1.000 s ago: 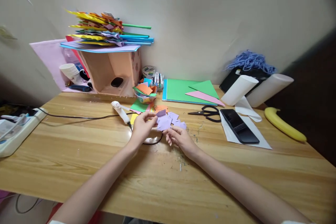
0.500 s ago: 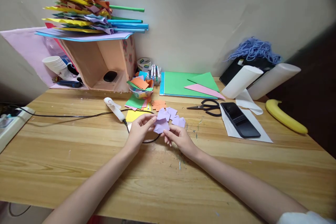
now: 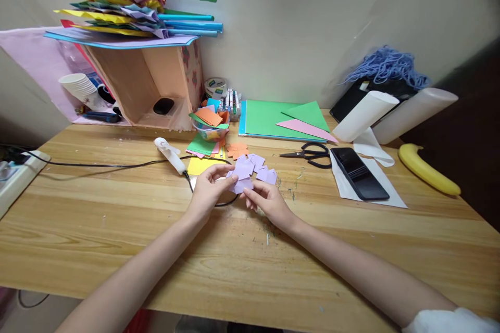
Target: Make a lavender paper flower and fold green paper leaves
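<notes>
Paper (image 3: 244,186), the purple bit just over the worktop (image 3: 234,265), is pinched by fingers of the left hand (image 3: 208,187) and right hand (image 3: 274,206), left thumb now further across it, so imo it's still being adjusted.

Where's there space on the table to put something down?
Mostly bare table: between the power strip and the left forearm; between both forearms, toward the near edge; and between the phone and the right forearm. It's crowded around the left hand and right hand, with purple paper pieces and a white corded tool, and along the wall.
</notes>
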Tool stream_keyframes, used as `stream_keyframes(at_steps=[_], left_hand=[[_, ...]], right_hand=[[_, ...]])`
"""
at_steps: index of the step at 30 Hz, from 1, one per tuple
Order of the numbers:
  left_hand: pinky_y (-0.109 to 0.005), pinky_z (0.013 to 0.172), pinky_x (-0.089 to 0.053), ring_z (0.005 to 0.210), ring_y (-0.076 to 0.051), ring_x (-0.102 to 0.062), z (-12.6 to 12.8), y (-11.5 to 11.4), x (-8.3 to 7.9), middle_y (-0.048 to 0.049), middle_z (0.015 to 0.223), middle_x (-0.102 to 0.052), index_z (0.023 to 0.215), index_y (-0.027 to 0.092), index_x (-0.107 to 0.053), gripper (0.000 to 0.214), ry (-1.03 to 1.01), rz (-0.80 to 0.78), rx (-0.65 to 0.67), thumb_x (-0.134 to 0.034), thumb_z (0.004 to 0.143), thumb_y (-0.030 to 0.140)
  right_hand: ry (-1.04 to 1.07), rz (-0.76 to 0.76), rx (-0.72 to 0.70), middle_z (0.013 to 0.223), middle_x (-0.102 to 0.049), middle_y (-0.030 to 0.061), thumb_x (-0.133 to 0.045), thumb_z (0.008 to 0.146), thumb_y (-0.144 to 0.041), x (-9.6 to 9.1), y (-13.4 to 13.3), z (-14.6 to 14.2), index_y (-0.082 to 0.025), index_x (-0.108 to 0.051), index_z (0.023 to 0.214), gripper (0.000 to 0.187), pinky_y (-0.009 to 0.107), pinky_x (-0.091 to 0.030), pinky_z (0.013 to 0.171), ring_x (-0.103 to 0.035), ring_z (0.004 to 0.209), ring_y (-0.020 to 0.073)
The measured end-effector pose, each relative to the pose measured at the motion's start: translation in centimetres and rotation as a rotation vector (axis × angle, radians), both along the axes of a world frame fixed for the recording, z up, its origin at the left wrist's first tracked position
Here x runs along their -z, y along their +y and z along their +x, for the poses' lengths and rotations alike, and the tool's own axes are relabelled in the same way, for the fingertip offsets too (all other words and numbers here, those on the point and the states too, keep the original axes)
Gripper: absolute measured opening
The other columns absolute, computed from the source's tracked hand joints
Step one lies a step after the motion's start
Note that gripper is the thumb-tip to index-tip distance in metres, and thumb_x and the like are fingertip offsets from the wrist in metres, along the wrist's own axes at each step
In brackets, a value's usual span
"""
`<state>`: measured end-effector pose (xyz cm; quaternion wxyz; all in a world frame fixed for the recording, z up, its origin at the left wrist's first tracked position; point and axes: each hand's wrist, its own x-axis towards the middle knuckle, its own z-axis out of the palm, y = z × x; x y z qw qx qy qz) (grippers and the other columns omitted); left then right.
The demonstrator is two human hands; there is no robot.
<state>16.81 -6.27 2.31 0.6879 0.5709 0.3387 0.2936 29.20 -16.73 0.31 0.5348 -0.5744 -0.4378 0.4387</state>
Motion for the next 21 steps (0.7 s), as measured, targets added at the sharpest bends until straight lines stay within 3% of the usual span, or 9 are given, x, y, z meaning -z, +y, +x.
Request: stream_keyframes(at_steps=[8,16,21], left_hand=[[-0.027,0.067,-0.050,0.071,-0.015,-0.062,0.1,-0.4,-0.4,-0.0061,0.090,-0.066,0.086,0.013,-0.061,0.034,0.014,0.046,-0.030,-0.073,0.057,0.028],[-0.024,0.063,-0.051,0.071,-0.015,-0.062,0.2,-1.2,-0.5,-0.0052,0.083,-0.066,0.082,0.014,-0.061,0.023,0.052,0.193,0.032,-0.068,0.063,0.024],[-0.022,0.058,-0.049,0.067,-0.013,-0.060,0.3,-1.1,-0.1,-0.0061,0.091,-0.064,0.088,0.014,-0.059,0.029,0.057,0.184,0.052,-0.067,0.064,0.028]], right_hand=[[-0.068,0.084,0.079,0.081,-0.056,0.0017,-0.048,0.082,-0.038,0.2,0.0,0.2,-0.018,-0.055,0.087,0.021,0.025,-0.044,0.067,-0.053,0.071,0.0132],[-0.007,0.106,0.169,0.069,-0.050,-0.0019,-0.053,0.078,-0.036,0.3,0.2,0.7,-0.019,-0.049,0.079,0.017,0.024,-0.043,0.057,-0.050,0.058,0.0110],[-0.015,0.099,0.201,0.065,-0.049,-0.0023,-0.055,0.076,-0.035,0.3,0.3,0.6,-0.019,-0.048,0.073,0.018,0.024,-0.042,0.057,-0.049,0.058,0.0111]])
